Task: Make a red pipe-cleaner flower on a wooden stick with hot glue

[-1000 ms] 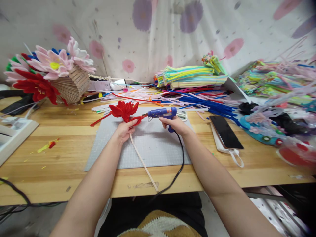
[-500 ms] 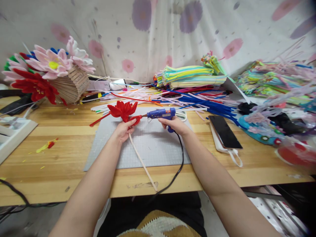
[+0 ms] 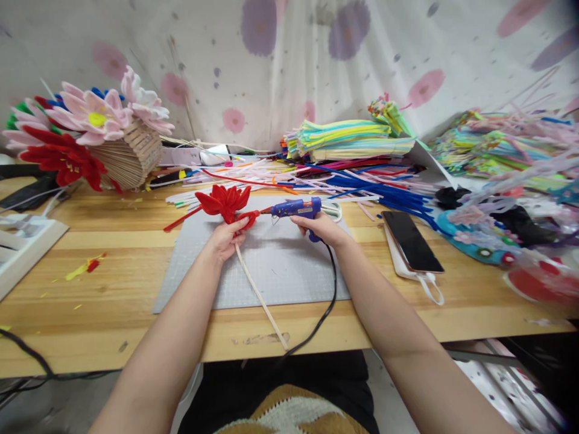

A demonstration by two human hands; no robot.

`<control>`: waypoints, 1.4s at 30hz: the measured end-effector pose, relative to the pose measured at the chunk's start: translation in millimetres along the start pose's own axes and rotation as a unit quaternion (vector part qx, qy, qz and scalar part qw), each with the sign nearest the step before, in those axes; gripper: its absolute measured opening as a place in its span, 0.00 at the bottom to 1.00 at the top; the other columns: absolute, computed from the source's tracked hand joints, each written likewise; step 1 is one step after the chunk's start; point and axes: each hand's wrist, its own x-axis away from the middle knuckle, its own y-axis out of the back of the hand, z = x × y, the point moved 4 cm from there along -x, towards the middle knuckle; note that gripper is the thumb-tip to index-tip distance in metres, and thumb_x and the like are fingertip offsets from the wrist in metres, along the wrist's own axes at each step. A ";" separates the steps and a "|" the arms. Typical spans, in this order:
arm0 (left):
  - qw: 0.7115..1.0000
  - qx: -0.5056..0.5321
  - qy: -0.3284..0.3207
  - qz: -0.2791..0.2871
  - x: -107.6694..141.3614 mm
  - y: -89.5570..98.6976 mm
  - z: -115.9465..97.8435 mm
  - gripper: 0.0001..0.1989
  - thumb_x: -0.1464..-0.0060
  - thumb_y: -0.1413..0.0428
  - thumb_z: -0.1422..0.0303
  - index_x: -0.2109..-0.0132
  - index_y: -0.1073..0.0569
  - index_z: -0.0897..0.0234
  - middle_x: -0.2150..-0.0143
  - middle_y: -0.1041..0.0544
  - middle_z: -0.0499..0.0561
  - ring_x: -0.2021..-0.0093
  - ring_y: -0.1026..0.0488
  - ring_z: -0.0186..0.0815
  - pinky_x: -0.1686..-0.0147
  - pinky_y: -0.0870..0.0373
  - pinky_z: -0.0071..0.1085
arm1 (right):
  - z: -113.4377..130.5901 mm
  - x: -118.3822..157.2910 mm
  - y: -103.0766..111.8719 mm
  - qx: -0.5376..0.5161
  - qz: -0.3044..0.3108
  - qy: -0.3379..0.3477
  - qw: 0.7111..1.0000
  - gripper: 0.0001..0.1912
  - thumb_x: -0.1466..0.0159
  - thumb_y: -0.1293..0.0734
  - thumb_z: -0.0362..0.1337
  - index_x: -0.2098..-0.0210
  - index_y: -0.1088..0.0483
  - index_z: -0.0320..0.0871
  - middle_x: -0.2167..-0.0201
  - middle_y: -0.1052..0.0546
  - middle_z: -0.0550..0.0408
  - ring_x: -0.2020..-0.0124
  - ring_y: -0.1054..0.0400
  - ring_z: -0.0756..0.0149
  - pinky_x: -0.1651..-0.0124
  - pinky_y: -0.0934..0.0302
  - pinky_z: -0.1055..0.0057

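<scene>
My left hand (image 3: 229,238) is closed around the base of a red fuzzy flower (image 3: 225,203), whose pale stick stem (image 3: 261,295) slants down toward the table's front edge. One red petal (image 3: 249,220) sticks out to the right from under my thumb. My right hand (image 3: 319,227) grips a blue hot glue gun (image 3: 296,208) by its handle, the nozzle pointing left. The nozzle tip meets or nearly meets the petal's end; I cannot tell if they touch. Both hands are above a grey cutting mat (image 3: 280,283).
Loose pipe cleaners (image 3: 375,187) and bundled ones (image 3: 344,138) lie behind the mat. A basket (image 3: 140,154) of fuzzy flowers lies at the back left. On the right is a phone (image 3: 412,242) on a white power bank. The glue gun's black cord (image 3: 332,295) loops over the front edge.
</scene>
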 end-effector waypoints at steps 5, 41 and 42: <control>1.000 0.011 0.005 -0.002 1.3 -0.3 -1.0 0.07 0.51 0.48 0.83 0.67 0.26 0.75 0.72 0.24 0.55 0.76 0.28 0.25 0.93 0.56 0.13 | -6.3 -2.1 10.6 0.012 -0.043 -0.011 0.999 0.20 0.48 0.34 0.52 0.82 0.38 0.42 0.84 0.34 0.59 0.80 0.41 0.73 0.72 0.45 0.73; 0.982 0.188 -0.027 0.015 13.4 -8.1 -16.7 0.03 0.48 0.47 0.77 0.68 0.29 0.68 0.74 0.28 0.48 0.74 0.29 0.22 0.91 0.53 0.10 | 31.6 12.9 -25.7 0.188 -0.026 0.029 0.981 0.12 0.49 0.32 0.47 0.71 0.31 0.46 0.74 0.28 0.56 0.73 0.36 0.68 0.69 0.45 0.70; 0.983 0.182 -0.025 0.014 13.5 -9.2 -15.1 0.04 0.48 0.48 0.77 0.68 0.29 0.68 0.75 0.28 0.48 0.74 0.29 0.22 0.91 0.53 0.10 | 34.3 6.6 -41.9 0.129 -0.017 0.048 0.990 0.13 0.49 0.31 0.45 0.67 0.31 0.46 0.72 0.28 0.57 0.71 0.35 0.68 0.68 0.44 0.71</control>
